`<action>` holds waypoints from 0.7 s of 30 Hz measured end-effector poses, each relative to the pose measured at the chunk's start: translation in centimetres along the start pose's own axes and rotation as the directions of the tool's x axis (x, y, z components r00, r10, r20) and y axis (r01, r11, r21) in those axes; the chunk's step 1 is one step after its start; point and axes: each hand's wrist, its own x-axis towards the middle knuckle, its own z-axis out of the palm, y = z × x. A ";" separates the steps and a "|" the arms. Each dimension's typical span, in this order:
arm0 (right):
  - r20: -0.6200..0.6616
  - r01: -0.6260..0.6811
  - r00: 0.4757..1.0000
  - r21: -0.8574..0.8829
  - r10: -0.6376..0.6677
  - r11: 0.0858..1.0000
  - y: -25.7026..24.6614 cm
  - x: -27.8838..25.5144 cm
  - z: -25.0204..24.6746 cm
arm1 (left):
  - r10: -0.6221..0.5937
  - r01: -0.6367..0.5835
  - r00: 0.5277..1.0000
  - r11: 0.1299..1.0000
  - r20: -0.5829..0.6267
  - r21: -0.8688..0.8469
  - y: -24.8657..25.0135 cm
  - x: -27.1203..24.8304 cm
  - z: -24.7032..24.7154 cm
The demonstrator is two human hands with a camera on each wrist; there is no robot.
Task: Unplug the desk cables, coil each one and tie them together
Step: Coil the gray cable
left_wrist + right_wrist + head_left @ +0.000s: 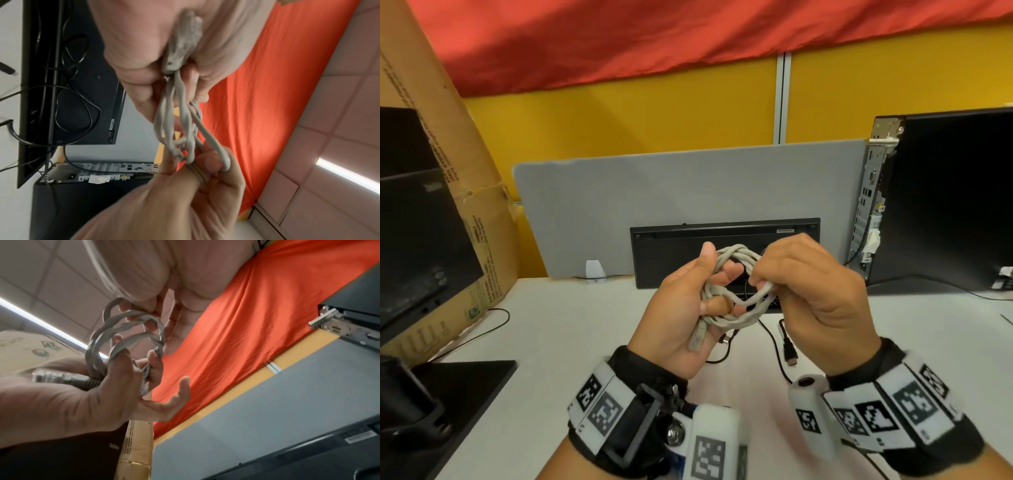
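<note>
head: both hands (681,308) (815,301) grip grey coil (736,274) | right wrist only — clear plug (49,375) in left palm

Both hands raised, close together: left hand (681,305) palm-up, fingers curled; right hand (815,291) knuckles-up, fingertips pinching.

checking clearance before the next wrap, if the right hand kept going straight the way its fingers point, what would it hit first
The right hand points left, pinching the grey cable. Going straight on, it would likely meet the coil first, then the fingers of the left hand threaded through it. Depth between them is unclear.
</note>
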 end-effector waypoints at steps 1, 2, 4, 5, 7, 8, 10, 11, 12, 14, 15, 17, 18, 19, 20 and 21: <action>-0.024 0.005 1.000 0.007 -0.004 1.000 0.0 -0.1 0.2 | -0.012 0.012 1.000 1.000 0.015 -0.009 0.0 0.0 0.0; -0.042 0.005 0.999 0.017 -0.004 1.000 0.0 -0.1 0.3 | -0.020 0.021 1.000 1.000 0.020 -0.021 0.0 0.0 -0.1; -0.084 -0.048 0.995 0.068 0.053 0.997 -0.1 -0.3 0.5 | -0.026 0.027 0.999 0.998 0.021 -0.049 0.0 0.0 -0.1; -0.108 -0.105 0.987 0.109 0.117 0.988 -0.2 -0.4 0.7 | -0.014 0.015 1.000 0.999 0.024 -0.051 0.0 0.0 0.0; -0.153 -0.274 0.937 0.235 0.314 0.933 -0.6 -0.5 1.2 | 0.053 -0.053 0.998 0.999 0.037 0.013 -0.3 0.1 0.0; -0.162 -0.370 0.886 0.321 0.435 0.872 -0.8 -0.6 1.5 | 0.099 -0.102 0.994 0.991 0.034 0.086 -0.4 0.1 0.0; -0.123 -0.519 0.750 0.502 0.650 0.692 -1.0 -0.6 1.9 | 0.205 -0.195 0.979 0.923 0.005 0.332 -0.7 0.1 -0.1; -0.097 -0.557 0.691 0.560 0.716 0.613 -0.8 -0.5 1.9 | 0.254 -0.223 0.967 0.854 -0.002 0.469 -0.8 0.1 -0.2; -0.085 -0.587 0.650 0.574 0.755 0.571 -0.7 -0.3 1.8 | 0.291 -0.238 0.957 0.780 0.001 0.578 -0.9 0.1 -0.3; -0.106 -0.626 0.612 0.541 0.784 0.562 -0.3 0.0 1.5 | 0.332 -0.250 0.943 0.679 0.015 0.690 -1.1 0.2 -0.3; -0.104 -0.639 0.582 0.556 0.806 0.532 -0.1 0.1 1.4 | 0.335 -0.254 0.942 0.672 0.021 0.696 -1.2 0.2 -0.3; -0.023 -0.634 0.457 0.692 0.889 0.344 0.2 0.3 1.2 | 0.305 -0.256 0.952 0.726 0.035 0.638 -1.6 0.3 -0.2; 0.022 -0.627 0.402 0.735 0.915 0.257 0.5 0.2 0.9 | 0.282 -0.249 0.959 0.763 0.040 0.597 -1.8 0.3 -0.1; 0.058 -0.637 0.358 0.745 0.932 0.198 0.7 0.3 0.7 | 0.261 -0.239 0.965 0.799 0.039 0.552 -2.0 0.4 0.0; 0.087 -0.664 0.333 0.728 0.939 0.168 0.9 0.3 0.4 | 0.244 -0.229 0.969 0.833 0.036 0.503 -2.2 0.4 0.1; 0.094 -0.711 0.328 0.680 0.940 0.180 1.2 0.2 0.1 | 0.232 -0.221 0.972 0.865 0.032 0.450 -2.4 0.3 0.3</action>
